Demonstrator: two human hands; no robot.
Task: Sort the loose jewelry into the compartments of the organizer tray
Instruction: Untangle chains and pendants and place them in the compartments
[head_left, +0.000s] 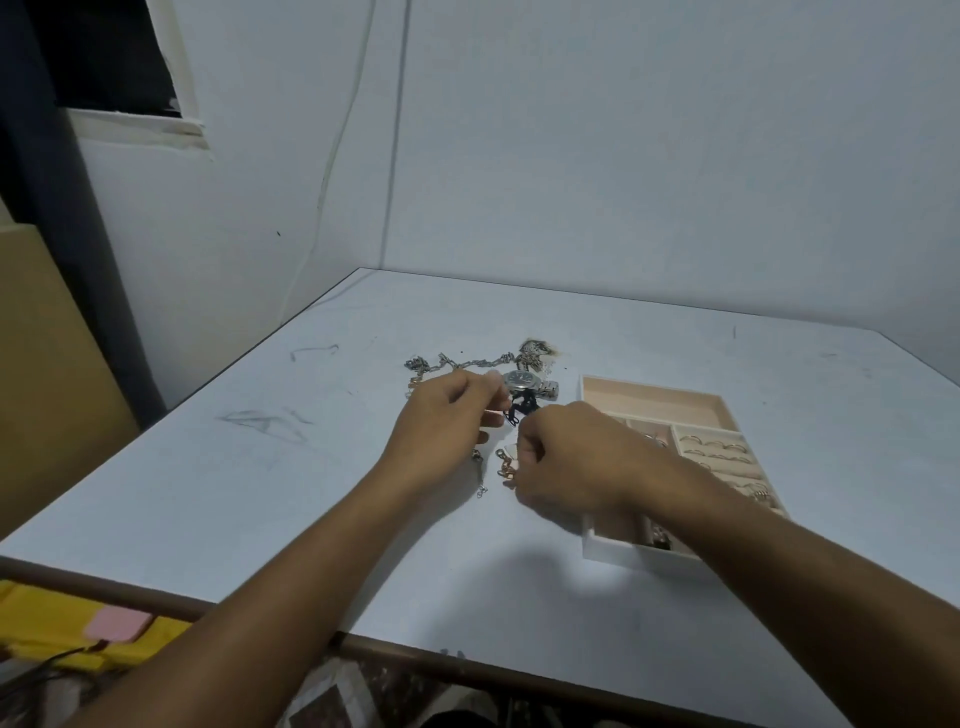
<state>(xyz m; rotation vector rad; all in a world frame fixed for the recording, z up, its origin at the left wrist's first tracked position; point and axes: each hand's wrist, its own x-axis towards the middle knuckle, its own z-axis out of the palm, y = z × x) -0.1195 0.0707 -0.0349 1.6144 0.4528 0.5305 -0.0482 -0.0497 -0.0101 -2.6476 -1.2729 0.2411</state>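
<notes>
- Lower left corner: a yellow object (47, 618) with a pink patch lies below the near edge of the counter (260, 519).
- Both forearms reach up from the bottom edge toward mid-frame, above the counter.
- Right of centre: the organizer tray (623, 553) sits on the counter, its white front wall nearest me. The right forearm crosses its near compartments.
- Right hand (566, 457): fingers curled tight. They appear to pinch the top of a gold chain (506, 467), which hangs just left of the fingertips.
- A thin silver chain (480, 488) trails beside the left wrist. I cannot tell whether it is held.
- Left hand (441, 421): fingers curled together, thumb against them. A fine strand runs from them to the black chain (519, 408) between the two hands.
- Tray, right-hand compartment: rows of rings (717, 447) sit in padded rolls. The long far compartment shows only beige lining.
- Just beyond the hands: a silver watch (524, 382) lies on the counter, left of the tray's far corner.
- Beyond it: a long silver chain (457, 362) stretches leftward, and a tangled pile (537, 349) of loose jewelry lies at its right end.
- Upper frame: pale walls meet in a corner, with a cable (332, 156) running down the left one.
</notes>
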